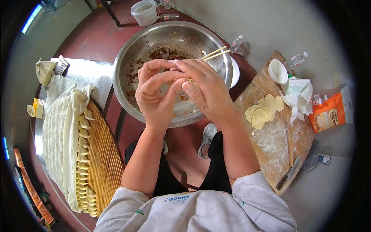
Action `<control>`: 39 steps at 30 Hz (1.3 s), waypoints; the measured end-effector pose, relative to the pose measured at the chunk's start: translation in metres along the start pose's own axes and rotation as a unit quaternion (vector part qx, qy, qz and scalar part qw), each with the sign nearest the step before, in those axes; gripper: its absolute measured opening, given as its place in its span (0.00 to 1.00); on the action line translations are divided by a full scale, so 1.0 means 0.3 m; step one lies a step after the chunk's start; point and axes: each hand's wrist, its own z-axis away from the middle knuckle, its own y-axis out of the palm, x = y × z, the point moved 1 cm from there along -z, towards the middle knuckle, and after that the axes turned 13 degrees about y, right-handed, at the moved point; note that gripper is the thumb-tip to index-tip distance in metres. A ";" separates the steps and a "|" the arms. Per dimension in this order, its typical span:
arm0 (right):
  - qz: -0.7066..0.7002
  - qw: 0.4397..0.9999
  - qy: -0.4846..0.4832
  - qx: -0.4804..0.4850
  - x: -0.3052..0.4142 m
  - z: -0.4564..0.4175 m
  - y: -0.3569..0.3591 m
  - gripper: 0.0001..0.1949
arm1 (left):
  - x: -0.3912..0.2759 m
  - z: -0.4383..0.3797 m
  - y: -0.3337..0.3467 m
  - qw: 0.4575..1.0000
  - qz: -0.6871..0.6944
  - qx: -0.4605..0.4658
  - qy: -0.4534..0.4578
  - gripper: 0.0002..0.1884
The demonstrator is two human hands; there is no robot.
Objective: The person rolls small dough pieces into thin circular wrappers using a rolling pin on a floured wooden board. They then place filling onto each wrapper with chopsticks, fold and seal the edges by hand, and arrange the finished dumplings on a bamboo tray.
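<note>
Both hands meet above a large steel basin [222,76] with brown minced filling [174,53] smeared inside. Between my left hand [158,95] and my right hand [207,90], thumbs and fingers pinch a small dumpling [192,82]; the fingers hide most of it. A pair of wooden chopsticks [216,54] rests against the basin's far right rim. To the left, several folded dumplings [83,150] line a round reed tray [101,165], beside a white cloth [58,139]. On the right, round dough wrappers [260,116] lie on a floured wooden board [268,148].
A rolling pin [290,145] lies on the board's right side. At its far end are a white bowl [277,71] and a crumpled plastic bag [297,90]; an orange flour bag [327,113] lies past the edge. A white bucket [144,13] stands behind the basin.
</note>
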 end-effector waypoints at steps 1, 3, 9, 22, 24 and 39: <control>0.005 1.000 0.013 0.014 -0.001 0.007 -0.006 0.20 | -0.005 -0.006 -0.005 1.000 -0.019 0.010 0.018 0.08; -0.034 0.997 0.054 0.048 -0.002 0.018 -0.003 0.20 | -0.003 -0.021 -0.020 0.996 -0.058 0.028 0.056 0.08; -0.257 0.940 0.205 0.088 0.007 0.041 0.022 0.24 | 0.006 -0.027 -0.014 0.975 0.185 0.109 -0.062 0.23; -0.198 0.959 0.178 0.096 -0.013 0.054 0.034 0.24 | 0.006 -0.015 0.014 0.983 0.031 0.176 0.041 0.26; -0.155 0.976 0.141 0.052 -0.003 0.049 0.048 0.22 | 0.002 -0.004 0.039 0.987 -0.040 0.131 0.077 0.24; -0.351 0.807 0.423 0.215 -0.035 0.037 0.020 0.33 | 0.026 0.038 0.048 0.976 0.045 0.150 -0.151 0.34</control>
